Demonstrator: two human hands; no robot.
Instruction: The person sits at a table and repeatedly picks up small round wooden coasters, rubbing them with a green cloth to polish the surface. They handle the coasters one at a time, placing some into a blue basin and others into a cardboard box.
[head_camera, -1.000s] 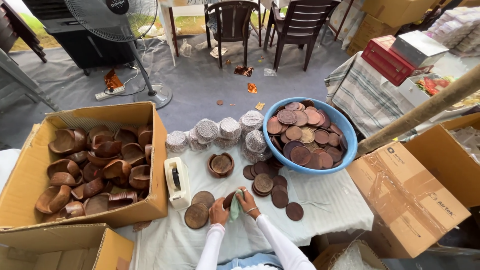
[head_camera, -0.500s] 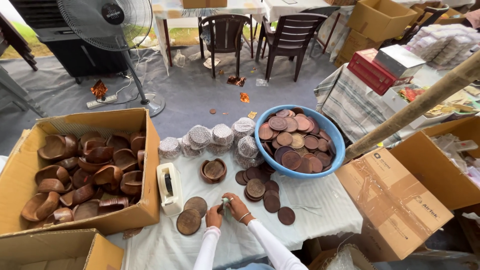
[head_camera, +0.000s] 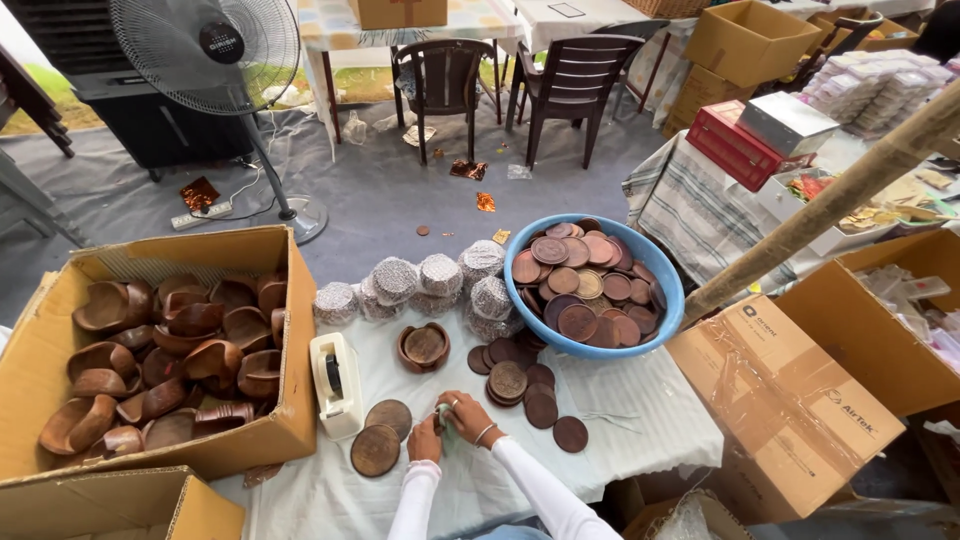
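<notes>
My left hand and my right hand meet at the near edge of the white-covered table. Together they pinch a small pale green thing; what it is cannot be told. Two brown discs lie just left of my left hand. More brown discs are stacked and scattered to the right of my right hand. A small wooden bowl holding a disc stands beyond my hands.
A blue basin full of brown discs sits at the back right. Foil-wrapped stacks line the far edge. A white tape dispenser and a carton of wooden bowls stand left. Cardboard boxes crowd the right; fan and chairs beyond.
The view has dropped and moved closer to the table. My hands stay together over the same spot, still holding the small green thing.
</notes>
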